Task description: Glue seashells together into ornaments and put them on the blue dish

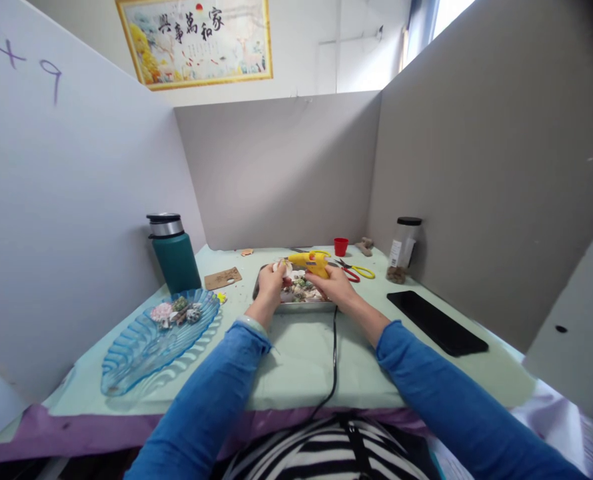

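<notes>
My right hand (334, 283) is closed round a yellow glue gun (310, 262), whose nozzle points left toward my left hand. My left hand (270, 282) pinches a small pale shell (282, 266) at the nozzle tip. Both hands hover over a metal tray (304, 306) filled with several small shells. The gun's black cord (334, 353) runs from the tray toward me across the pale green table cover.
A blue glass dish (146, 350) with a few shells lies at the left. A teal flask (174, 253) stands behind it, beside a brown card (222, 278). A red cup (341, 247), scissors (357, 271), a jar (402, 250) and a black phone (436, 323) sit at the right. Grey partitions enclose the desk.
</notes>
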Motion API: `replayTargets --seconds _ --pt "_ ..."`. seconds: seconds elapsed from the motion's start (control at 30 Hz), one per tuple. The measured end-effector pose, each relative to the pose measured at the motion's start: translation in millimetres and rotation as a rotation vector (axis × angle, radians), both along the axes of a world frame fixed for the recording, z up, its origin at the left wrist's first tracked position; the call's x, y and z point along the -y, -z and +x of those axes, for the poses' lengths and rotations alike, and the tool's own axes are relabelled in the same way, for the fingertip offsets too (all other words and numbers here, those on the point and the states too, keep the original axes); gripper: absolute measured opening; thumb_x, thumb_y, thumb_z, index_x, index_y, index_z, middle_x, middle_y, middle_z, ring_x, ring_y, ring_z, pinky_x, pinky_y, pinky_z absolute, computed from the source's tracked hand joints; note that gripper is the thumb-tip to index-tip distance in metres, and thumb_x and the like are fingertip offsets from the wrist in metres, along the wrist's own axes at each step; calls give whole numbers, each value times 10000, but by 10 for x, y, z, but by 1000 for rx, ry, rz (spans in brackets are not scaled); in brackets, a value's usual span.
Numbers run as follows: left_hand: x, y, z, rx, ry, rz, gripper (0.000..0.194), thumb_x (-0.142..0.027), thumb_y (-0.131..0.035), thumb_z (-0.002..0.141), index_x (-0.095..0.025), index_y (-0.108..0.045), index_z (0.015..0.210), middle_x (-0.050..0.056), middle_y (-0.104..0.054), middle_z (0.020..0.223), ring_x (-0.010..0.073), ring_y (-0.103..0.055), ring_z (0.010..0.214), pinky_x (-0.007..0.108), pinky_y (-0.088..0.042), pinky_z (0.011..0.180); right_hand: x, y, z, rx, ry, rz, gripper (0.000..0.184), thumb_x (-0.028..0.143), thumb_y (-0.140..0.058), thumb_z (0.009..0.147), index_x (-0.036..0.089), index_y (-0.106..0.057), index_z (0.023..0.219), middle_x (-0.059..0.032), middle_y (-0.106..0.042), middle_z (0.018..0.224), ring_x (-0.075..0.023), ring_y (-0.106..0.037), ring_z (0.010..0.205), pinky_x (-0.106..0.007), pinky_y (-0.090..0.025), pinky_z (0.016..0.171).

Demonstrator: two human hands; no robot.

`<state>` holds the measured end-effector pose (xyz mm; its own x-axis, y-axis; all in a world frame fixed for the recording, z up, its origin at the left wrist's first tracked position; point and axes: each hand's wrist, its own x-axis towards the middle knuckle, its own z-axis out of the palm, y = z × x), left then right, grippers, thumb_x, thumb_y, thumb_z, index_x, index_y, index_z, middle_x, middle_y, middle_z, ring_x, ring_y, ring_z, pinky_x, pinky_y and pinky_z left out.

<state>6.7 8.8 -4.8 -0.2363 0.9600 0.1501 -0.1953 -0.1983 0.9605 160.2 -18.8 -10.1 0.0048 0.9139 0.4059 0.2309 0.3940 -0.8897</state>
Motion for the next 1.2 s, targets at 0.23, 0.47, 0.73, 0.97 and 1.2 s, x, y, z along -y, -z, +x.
replayTargets --seconds 0.23,0.47,0.73,0.97,1.2 --pt "-10 12 -1 -9 -42 18 142 -233 -652 677 -138 -577 751 -25 -543 582 74 -468 430 223 -417 472 4 -4 4 2 27 17 336 426 -689 667 124 -686 814 15 -538 511 -117 -474 468 -240 -369 471" --pt "-39 28 -5 -14 -50 28 137 -242 -638 698 -134 -578 757 -9 -565 620 70 -474 442 211 -435 471 3 -1 1 9 18 13 346 435 -692 662 126 -682 819 19 -536 509 -121 -484 482 -237 -372 479" --pt "-12 4 -3 -12 -67 24 79 -203 -597 730 -139 -577 772 -19 -560 639 66 -468 439 210 -442 473 -26 28 15 5 12 14 334 441 -690 660 144 -668 811 35 -504 488 -111 -450 460 -228 -341 451" --pt "-24 10 -6 -24 -80 44 95 -235 -602 746 -151 -565 769 -26 -547 648 66 -459 442 208 -423 461 -40 30 22 30 21 7 328 433 -690 658 143 -668 809 34 -500 489 -112 -448 461 -228 -338 456" --pt "-60 25 -12 -83 -126 56 96 -254 -589 772 -158 -576 777 -35 -535 640 64 -439 446 194 -394 453 -30 27 15 73 31 21 342 443 -666 684 133 -675 829 29 -501 504 -115 -446 487 -233 -345 482"
